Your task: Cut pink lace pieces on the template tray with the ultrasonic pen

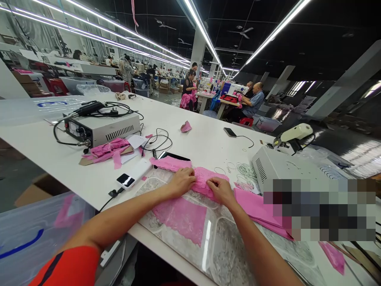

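A piece of pink lace [202,178] lies on a clear patterned plate [220,246] set on the white table [196,143]. My left hand [182,181] pinches the lace at its left side, fingers curled on it. Right beside it my right hand [220,190] pinches the same lace, fingers closed on the cloth. A second pink lace piece [181,216] shows under the clear plate, near my left forearm. More pink lace [169,163] lies just beyond my hands.
A grey control box [101,129] with black cables stands at the left, pink scraps [107,150] beside it. A phone [127,180] lies by my left arm, another phone [229,132] farther off. A white machine [279,167] stands right. Seated workers [253,101] are in the background.
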Motion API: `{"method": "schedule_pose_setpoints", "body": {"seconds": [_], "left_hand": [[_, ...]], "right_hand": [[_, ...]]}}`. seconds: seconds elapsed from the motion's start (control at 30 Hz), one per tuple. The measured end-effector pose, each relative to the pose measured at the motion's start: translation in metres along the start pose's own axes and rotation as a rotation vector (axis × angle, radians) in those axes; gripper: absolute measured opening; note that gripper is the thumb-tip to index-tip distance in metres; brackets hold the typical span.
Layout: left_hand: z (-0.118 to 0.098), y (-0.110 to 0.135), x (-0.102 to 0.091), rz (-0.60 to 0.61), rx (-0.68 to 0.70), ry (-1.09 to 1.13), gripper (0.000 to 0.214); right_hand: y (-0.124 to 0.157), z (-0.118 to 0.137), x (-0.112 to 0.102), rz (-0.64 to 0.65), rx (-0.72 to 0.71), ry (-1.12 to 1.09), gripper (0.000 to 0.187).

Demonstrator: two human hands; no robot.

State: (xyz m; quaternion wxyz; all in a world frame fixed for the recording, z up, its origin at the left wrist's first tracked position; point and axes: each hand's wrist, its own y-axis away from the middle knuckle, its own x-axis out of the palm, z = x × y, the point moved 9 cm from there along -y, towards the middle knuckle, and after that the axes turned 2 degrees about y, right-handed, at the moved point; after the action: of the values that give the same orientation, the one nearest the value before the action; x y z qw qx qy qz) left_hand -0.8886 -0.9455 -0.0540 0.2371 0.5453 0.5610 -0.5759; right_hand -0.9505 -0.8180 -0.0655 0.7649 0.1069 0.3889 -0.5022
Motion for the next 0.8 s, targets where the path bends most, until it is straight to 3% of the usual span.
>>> {"method": "schedule_pose_setpoints", "body": {"seconds": [0.23,0.5,0.63,0.73,0.8], "left_hand": [[0.001,-0.014,-0.021,-0.047,0.013,0.088,0.019],[0.005,-0.026,-0.033,-0.104,-0.019,0.172,0.016],[-0.002,-0.030,-0.037,-0.104,0.024,0.177,0.016],[-0.010,-0.036,-0.039,-0.112,0.064,0.177,0.015],[-0.016,-0.038,-0.040,-0.137,0.078,0.182,0.013]], "right_hand": [[-0.002,-0.003,-0.004,-0.020,0.044,-0.127,0.029],[-0.002,-0.005,-0.006,-0.034,0.040,-0.186,0.027],[0.000,0.008,-0.018,-0.094,-0.013,-0.148,0.027],[0.000,0.025,-0.023,-0.126,-0.074,-0.097,0.042],[-0.001,0.033,-0.022,-0.131,-0.100,-0.074,0.033]]}}
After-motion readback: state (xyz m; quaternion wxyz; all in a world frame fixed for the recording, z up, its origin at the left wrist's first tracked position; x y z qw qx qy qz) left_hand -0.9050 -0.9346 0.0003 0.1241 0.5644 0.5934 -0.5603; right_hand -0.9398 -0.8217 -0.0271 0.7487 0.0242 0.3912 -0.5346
